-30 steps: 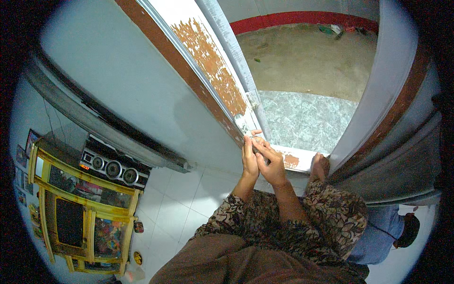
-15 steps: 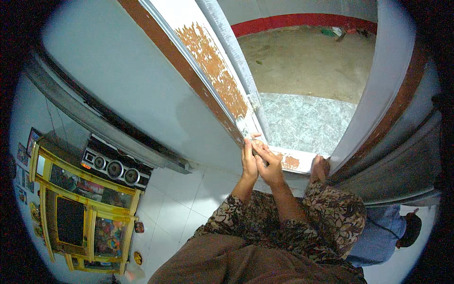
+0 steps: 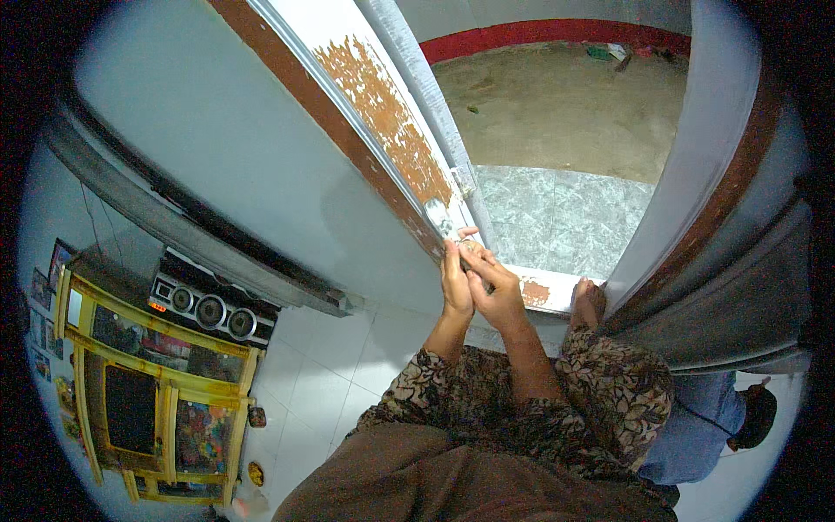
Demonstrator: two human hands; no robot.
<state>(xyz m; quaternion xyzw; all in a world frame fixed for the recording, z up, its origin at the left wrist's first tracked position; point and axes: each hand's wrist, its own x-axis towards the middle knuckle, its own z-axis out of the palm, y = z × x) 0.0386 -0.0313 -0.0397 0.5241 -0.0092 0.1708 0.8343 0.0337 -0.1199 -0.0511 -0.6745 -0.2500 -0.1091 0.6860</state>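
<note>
My left hand point(image 3: 456, 291) and my right hand point(image 3: 500, 296) are pressed together at the lower end of a white door frame point(image 3: 330, 22) with peeling paint and brown patches. Their fingers close round a small flat tool point(image 3: 442, 216), mostly hidden by them; a pale end shows against the frame just beyond my fingertips. The white threshold point(image 3: 557, 289), also flaked to brown, runs right from my hands, with my bare foot point(image 3: 588, 304) on it.
The doorway opens onto grey tiles point(image 3: 565, 217) and dirty concrete point(image 3: 565, 104). A pale panel point(image 3: 722, 122) borders it on the right. A yellow cabinet point(image 3: 130, 409) and speaker point(image 3: 209, 309) are at left. A person in blue point(image 3: 696, 435) is at lower right.
My hands have shifted a little upward along the frame, with the pale end of the tool higher on the brown patch. Both stay closed together.
</note>
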